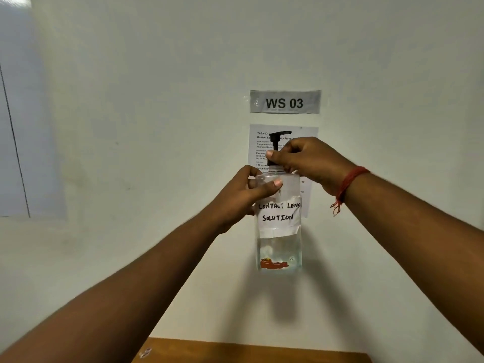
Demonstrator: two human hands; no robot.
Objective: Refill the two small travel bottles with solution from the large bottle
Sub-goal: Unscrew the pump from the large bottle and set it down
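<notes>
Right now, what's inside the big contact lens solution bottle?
Clear liquid fills roughly the bottom third of the large bottle. The paper label and the left hand cover the middle, so nothing shows there.

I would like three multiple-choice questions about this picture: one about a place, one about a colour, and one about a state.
1. Where does the right hand hold the large bottle?
A. at the pump collar on top
B. at the bottom
C. on the paper label

2. What colour is the pump?
A. white
B. black
C. red

3. How is the bottle placed?
A. lying on the table
B. standing on the table
C. held upright in the air

Answers:
1. A, because the fingers of the right hand curl round the base of the pump, above the bottle's shoulder.
2. B, because the pump head and stem are black against the white wall.
3. C, because the left hand grips the upper body and the bottle's base is well above the wooden table.
</notes>
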